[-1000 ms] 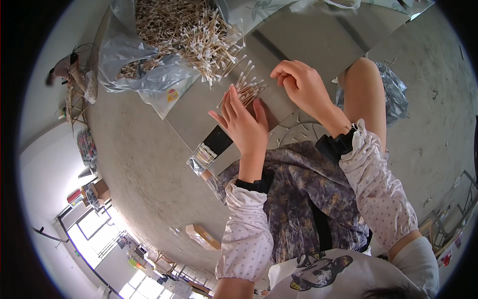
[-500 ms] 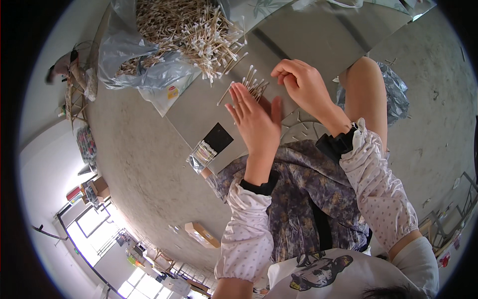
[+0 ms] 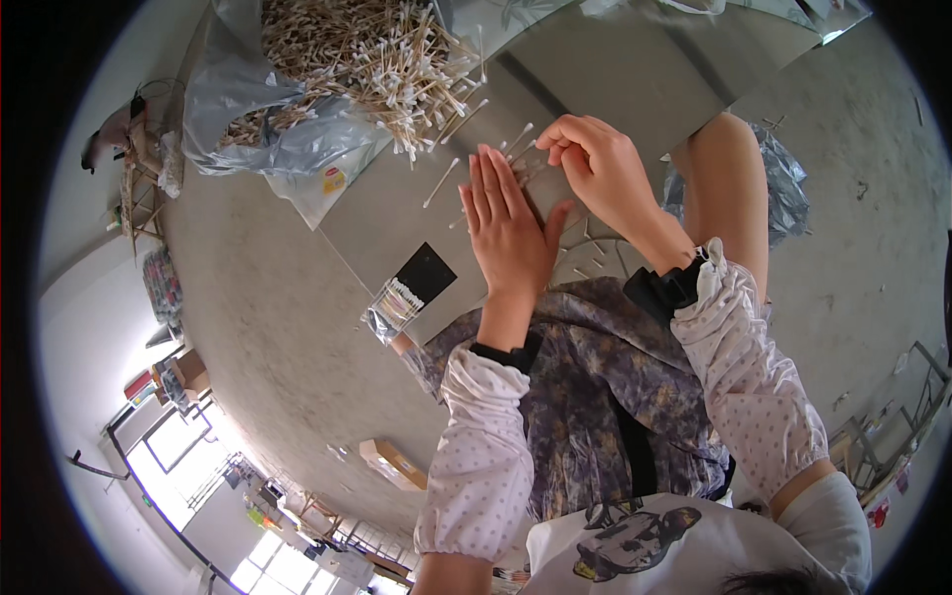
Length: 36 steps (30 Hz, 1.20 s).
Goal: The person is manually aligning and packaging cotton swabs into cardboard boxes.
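Right grip: right hand [image 3: 602, 167] pinching cotton swabs [image 3: 518, 147]
Left grip: left hand [image 3: 508, 230] released, flat beside swabs
Heap [image 3: 367, 69]: on counter [image 3: 635, 74], beyond hands

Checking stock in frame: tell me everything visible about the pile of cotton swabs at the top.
The pile of cotton swabs is a large loose heap of thin pale sticks with white tips, lying criss-crossed in all directions. It sits in an opened clear plastic bag at the far end of the grey table. Its near edge spills onto the table, and a few stray swabs lie apart towards the hands. Neither the left hand nor the right hand touches the heap.
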### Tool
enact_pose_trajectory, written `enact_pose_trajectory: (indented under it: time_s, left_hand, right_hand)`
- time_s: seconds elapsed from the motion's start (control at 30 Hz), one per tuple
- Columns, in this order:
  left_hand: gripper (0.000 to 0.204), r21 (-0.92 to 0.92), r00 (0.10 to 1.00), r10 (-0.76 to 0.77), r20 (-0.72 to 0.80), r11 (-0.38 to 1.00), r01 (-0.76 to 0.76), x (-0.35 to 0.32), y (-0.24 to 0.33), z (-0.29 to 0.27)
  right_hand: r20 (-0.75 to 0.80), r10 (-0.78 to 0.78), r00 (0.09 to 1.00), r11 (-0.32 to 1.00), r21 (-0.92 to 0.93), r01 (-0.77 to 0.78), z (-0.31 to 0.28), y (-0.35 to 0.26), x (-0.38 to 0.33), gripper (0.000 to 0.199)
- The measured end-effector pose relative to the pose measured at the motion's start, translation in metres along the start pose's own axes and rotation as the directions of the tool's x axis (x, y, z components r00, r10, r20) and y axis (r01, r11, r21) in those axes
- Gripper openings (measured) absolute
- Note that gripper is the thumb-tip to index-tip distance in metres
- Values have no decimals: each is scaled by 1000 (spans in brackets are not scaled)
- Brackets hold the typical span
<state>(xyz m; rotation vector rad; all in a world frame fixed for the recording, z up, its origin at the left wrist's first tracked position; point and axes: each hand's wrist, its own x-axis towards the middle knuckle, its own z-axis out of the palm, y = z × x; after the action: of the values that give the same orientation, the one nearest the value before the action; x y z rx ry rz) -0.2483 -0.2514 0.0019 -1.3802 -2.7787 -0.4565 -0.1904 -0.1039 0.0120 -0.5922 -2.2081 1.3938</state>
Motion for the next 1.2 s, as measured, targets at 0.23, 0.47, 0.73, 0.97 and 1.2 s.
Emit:
enact_pose_trajectory:
  time_s: [0.23, 0.47, 0.73, 0.97, 1.2]
  left_hand:
    - [94, 24, 998, -61, -6, 998, 61, 2, 7, 2]
    - [92, -183, 988, -155, -15, 972, 149, -5, 10, -16]
    - [90, -159, 992, -120, -41, 981, 112, -8, 20, -13]
    - [93, 26, 996, -67, 59, 998, 65, -14, 27, -6]
    - [97, 154, 995, -95, 18, 984, 92, 37, -2, 4]
  right_hand:
    - [-4, 12, 1000, 1000, -10, -12, 1, 1, 0, 26]
    - [-4, -8, 1000, 999, -38, 8, 1, 2, 4, 26]
    - [1, 15, 1000, 1000, -17, -15, 1, 2, 3, 26]
    - [23, 34, 999, 999, -35, -33, -3, 4, 3, 26]
    - [-27, 32, 999, 998, 49, -31, 3, 0, 5, 19]
